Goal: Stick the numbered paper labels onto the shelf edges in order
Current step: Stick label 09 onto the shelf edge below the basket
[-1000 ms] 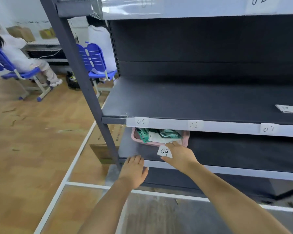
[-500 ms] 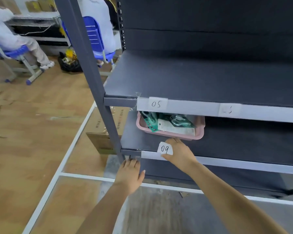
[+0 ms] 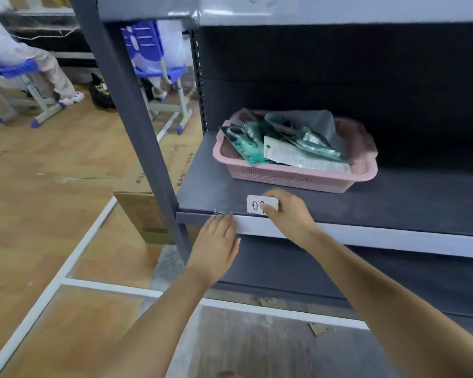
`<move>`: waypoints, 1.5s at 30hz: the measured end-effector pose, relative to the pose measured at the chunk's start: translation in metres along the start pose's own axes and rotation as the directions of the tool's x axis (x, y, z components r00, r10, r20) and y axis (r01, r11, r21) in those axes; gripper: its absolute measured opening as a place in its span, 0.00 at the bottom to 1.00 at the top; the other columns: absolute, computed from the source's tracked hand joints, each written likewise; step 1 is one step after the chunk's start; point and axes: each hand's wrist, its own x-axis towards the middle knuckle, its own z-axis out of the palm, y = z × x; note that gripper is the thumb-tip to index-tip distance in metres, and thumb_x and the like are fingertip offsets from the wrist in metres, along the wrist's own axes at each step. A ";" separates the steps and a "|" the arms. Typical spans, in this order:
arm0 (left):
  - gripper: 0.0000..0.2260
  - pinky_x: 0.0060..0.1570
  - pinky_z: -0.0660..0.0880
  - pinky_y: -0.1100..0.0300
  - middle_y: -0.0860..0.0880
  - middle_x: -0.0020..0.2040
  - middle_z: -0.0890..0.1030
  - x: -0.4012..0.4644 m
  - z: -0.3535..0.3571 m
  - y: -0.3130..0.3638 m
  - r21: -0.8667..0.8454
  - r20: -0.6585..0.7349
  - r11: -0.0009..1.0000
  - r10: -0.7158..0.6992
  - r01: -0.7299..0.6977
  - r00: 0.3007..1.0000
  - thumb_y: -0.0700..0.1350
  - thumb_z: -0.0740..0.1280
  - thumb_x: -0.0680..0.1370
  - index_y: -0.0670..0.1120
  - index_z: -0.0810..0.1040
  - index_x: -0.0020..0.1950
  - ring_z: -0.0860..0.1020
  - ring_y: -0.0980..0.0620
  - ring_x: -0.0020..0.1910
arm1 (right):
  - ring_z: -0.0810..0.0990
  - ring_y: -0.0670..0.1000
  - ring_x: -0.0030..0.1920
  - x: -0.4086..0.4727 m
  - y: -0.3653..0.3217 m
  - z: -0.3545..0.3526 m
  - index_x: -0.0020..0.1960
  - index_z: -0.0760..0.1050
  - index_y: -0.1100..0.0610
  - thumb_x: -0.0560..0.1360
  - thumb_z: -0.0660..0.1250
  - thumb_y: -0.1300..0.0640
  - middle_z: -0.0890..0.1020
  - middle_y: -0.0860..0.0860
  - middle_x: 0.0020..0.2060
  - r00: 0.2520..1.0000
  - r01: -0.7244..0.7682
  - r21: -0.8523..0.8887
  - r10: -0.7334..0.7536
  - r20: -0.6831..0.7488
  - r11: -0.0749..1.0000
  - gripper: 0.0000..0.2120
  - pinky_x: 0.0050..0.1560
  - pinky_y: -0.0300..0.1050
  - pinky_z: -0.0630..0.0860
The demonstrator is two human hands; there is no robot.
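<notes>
A wooden floor runs under a dark metal shelf unit. Nearest, the left hand lies flat, fingers straight, against the white shelf edge. Just beyond, the right hand pinches a paper label, held above the strip, seemingly not yet stuck. Behind it sits a pink basket. The strip to the right looks bare, so labels probably remain
</notes>
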 end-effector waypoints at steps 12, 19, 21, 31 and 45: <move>0.25 0.52 0.64 0.54 0.45 0.49 0.81 0.018 0.041 0.003 0.155 -0.222 0.988 0.034 0.001 0.974 0.55 0.54 0.71 0.40 0.79 0.54 0.80 0.45 0.47 | 0.77 0.51 0.47 0.000 0.029 0.026 0.55 0.76 0.57 0.77 0.64 0.60 0.79 0.48 0.44 0.967 0.201 0.059 -0.189 -0.171 0.978 0.08 0.50 0.41 0.73; 0.25 0.47 0.76 0.55 0.47 0.46 0.80 0.020 0.044 0.003 0.141 -0.272 0.990 0.015 0.024 0.962 0.56 0.53 0.71 0.42 0.81 0.54 0.80 0.46 0.44 | 0.77 0.50 0.46 -0.001 0.033 0.024 0.55 0.76 0.56 0.77 0.64 0.60 0.79 0.48 0.45 0.964 0.168 0.076 -0.147 -0.220 0.983 0.08 0.46 0.40 0.72; 0.23 0.47 0.76 0.55 0.46 0.45 0.80 0.019 0.044 0.004 0.121 -0.291 0.992 0.010 0.027 0.957 0.56 0.56 0.72 0.41 0.81 0.53 0.80 0.45 0.44 | 0.77 0.50 0.47 -0.004 0.035 0.026 0.55 0.76 0.56 0.77 0.64 0.60 0.79 0.48 0.45 0.967 0.156 0.086 -0.134 -0.216 0.984 0.08 0.47 0.41 0.73; 0.17 0.48 0.77 0.52 0.44 0.45 0.80 0.016 0.041 0.003 -0.016 -0.288 1.000 -0.003 -0.002 0.958 0.49 0.76 0.66 0.40 0.80 0.49 0.80 0.43 0.44 | 0.75 0.49 0.45 0.003 0.026 0.024 0.52 0.78 0.59 0.76 0.66 0.60 0.78 0.49 0.44 0.961 0.148 0.059 -0.130 -0.243 0.987 0.06 0.41 0.37 0.68; 0.11 0.38 0.74 0.52 0.44 0.42 0.77 0.017 0.034 0.001 -0.125 -0.221 0.992 0.006 -0.034 0.975 0.45 0.73 0.68 0.39 0.78 0.44 0.77 0.41 0.42 | 0.79 0.49 0.46 0.016 0.015 0.040 0.54 0.79 0.59 0.76 0.65 0.61 0.83 0.54 0.48 0.967 0.114 0.145 -0.076 -0.245 0.983 0.08 0.37 0.32 0.71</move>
